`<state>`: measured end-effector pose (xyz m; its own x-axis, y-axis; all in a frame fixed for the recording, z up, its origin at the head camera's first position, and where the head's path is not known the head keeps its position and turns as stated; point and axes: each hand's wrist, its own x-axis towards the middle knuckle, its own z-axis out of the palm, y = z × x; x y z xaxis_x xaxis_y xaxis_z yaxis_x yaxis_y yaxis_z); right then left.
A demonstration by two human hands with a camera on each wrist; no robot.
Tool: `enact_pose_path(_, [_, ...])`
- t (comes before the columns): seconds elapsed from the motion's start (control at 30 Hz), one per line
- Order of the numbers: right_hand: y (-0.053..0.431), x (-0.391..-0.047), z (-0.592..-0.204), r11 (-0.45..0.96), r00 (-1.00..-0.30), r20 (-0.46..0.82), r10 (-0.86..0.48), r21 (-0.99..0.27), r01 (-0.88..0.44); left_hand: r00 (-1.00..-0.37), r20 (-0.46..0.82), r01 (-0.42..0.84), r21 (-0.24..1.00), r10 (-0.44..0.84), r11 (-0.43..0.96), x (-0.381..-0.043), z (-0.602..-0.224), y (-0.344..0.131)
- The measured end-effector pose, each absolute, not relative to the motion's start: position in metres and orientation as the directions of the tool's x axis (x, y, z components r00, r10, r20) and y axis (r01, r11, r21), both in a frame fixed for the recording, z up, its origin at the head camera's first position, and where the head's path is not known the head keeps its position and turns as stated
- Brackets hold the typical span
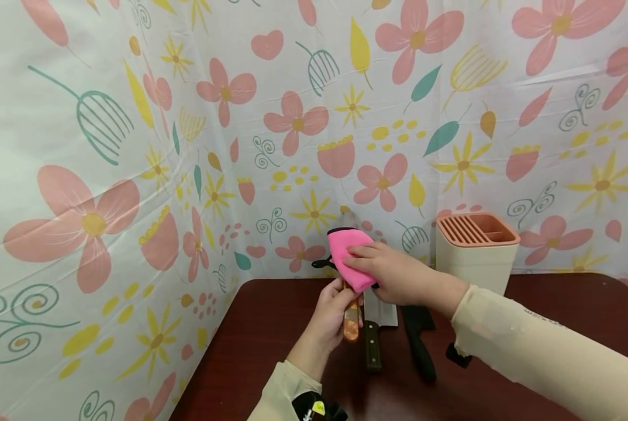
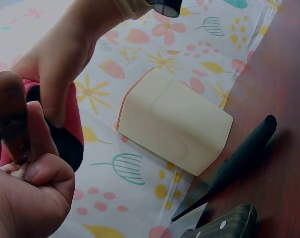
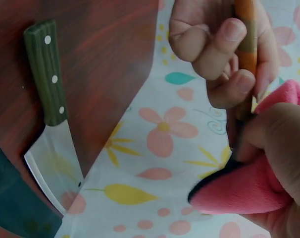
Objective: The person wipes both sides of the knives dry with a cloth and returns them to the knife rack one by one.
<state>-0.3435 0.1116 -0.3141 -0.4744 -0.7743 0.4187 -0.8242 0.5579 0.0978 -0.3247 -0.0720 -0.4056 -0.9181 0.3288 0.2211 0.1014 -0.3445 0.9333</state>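
My left hand (image 1: 327, 313) grips the orange-brown wooden handle (image 1: 351, 324) of a knife, which is held up with its far end pointing at the back wall. A pale bit of the blade (image 1: 349, 219) shows past a pink cloth (image 1: 345, 257) with black trim and a black loop. My right hand (image 1: 385, 266) pinches that cloth around the blade, just beyond the left hand. The cloth hides most of the blade. Below the hands lies a cleaver (image 3: 55, 129) with a riveted dark green handle. Beside it rests a black knife (image 1: 419, 345).
A cream knife holder (image 1: 474, 263) with a slotted orange top stands at the back of the dark red table (image 1: 293, 292), to the right of the hands. Flower-patterned sheeting (image 1: 293, 146) hangs behind the table and along its left side.
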Motion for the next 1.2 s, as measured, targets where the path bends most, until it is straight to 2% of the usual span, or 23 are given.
enact_pose_path(0.13, [0.109,-0.343,-0.316,0.566,-0.467,0.449,-0.762,0.111,-0.817,-0.923,0.219,0.103,0.933,0.316,-0.346,-0.324,-0.405,-0.072])
enact_pose_path(0.53, [0.105,-0.331,-0.308,0.577,-0.502,0.423,-0.754,0.061,-0.815,-0.937,0.198,0.096,0.938,0.286,-0.334,-0.323,-0.405,-0.071])
enact_pose_path(0.83, [0.108,-0.326,-0.308,0.562,-0.49,0.438,-0.754,0.044,-0.826,-0.937,0.197,0.098,0.941,0.288,-0.325,-0.323,-0.409,-0.07])
enact_pose_path(1.2, [0.115,-0.32,-0.3,0.462,-0.431,0.449,-0.782,-0.044,-0.886,-0.94,0.189,0.093,0.943,0.284,-0.32,-0.32,-0.409,-0.069])
